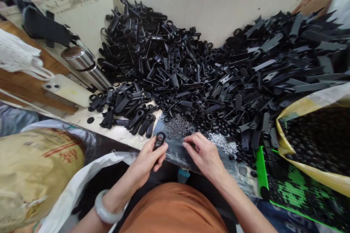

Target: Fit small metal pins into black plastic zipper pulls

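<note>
My left hand [151, 154] is closed around a black plastic part with a ring-shaped end [160, 137], which points up and away from me. My right hand [201, 149] hovers over the dark work surface just to the right, its thumb and fingers pinched together. Something small and dark shows in that pinch, too hidden to name. Beyond both hands lies a pile of small dark metal pieces [177, 125]. Shiny silver pins [224, 143] are heaped to the right of my right hand. Several black ring-ended parts [136, 120] lie in rows left of my left hand.
A big heap of black plastic parts [175, 65] fills the wooden-walled bench. On the left stand a steel flask [82, 62] and a pale phone [71, 89]. At right are a yellow-edged bag [287, 134] of small black pieces and a green basket [262, 171]. An open white sack [71, 185] sits below left.
</note>
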Demonstrator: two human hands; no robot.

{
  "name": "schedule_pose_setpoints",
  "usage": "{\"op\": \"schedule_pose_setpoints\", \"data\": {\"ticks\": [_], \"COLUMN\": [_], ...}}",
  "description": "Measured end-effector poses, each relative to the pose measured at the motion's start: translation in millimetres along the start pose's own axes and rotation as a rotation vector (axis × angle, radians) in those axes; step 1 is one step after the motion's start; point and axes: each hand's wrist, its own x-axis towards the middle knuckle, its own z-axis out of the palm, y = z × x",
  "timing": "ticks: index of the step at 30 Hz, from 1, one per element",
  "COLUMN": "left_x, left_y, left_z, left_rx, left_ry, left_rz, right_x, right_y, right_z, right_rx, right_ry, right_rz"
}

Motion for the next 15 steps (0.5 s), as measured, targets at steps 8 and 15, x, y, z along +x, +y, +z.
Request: {"op": "schedule_pose_setpoints", "data": {"ticks": [8,15], "left_x": [7.3,6.8], "left_y": [-6.7,-12.8], "left_z": [5.2,4.7], "left_rx": [-0.079,-0.113], "left_ry": [-0.008,-0.004], "left_rz": [-0.024,-0.053], "right_x": [20.5,1.7], "right_y": [2.2,8.2], "right_z": [20.3,7.9], "right_rx": [-0.497,-0.359], "right_ry": [0.002,-0.002], "right_rz": [-0.161,-0.163]}}
